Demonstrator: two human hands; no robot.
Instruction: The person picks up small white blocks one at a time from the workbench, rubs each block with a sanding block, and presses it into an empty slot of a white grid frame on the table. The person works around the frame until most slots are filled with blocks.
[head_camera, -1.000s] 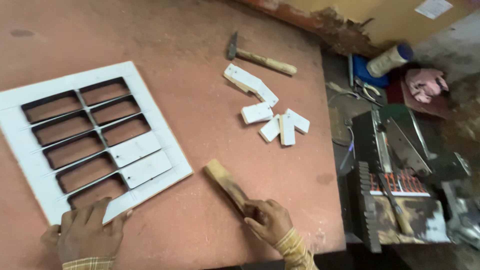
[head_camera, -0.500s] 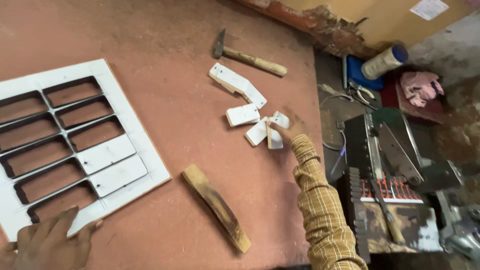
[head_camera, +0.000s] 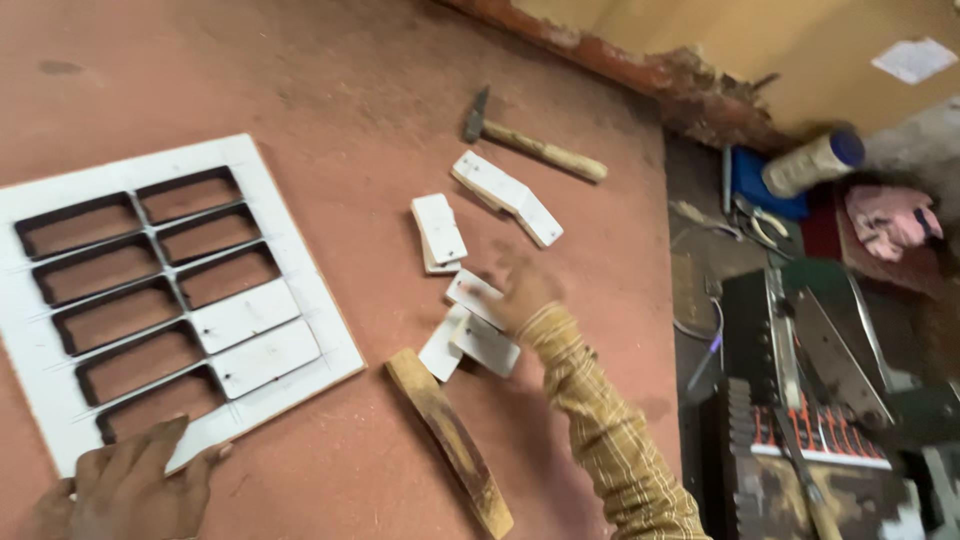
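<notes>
Since half a second ago, right hand pulled the white pieces nearer. Left hand (head_camera: 125, 490) flat, fingers spread, pressing white slotted panel (head_camera: 290, 250) corner. Wooden block (head_camera: 450, 445) lies loose. Right hand (head_camera: 520, 295), arm extended, blurred, fingers curled on white rectangular pieces (head_camera: 478, 340); actual grip unclear.

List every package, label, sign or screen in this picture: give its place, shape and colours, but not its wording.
Paper sheet: stuck on the yellow wall, top right; pale, roughly rectangular.
Container: lying on its side beyond the table's far right edge; cylindrical, cream body, blue cap.
No screens or signs show.
</notes>
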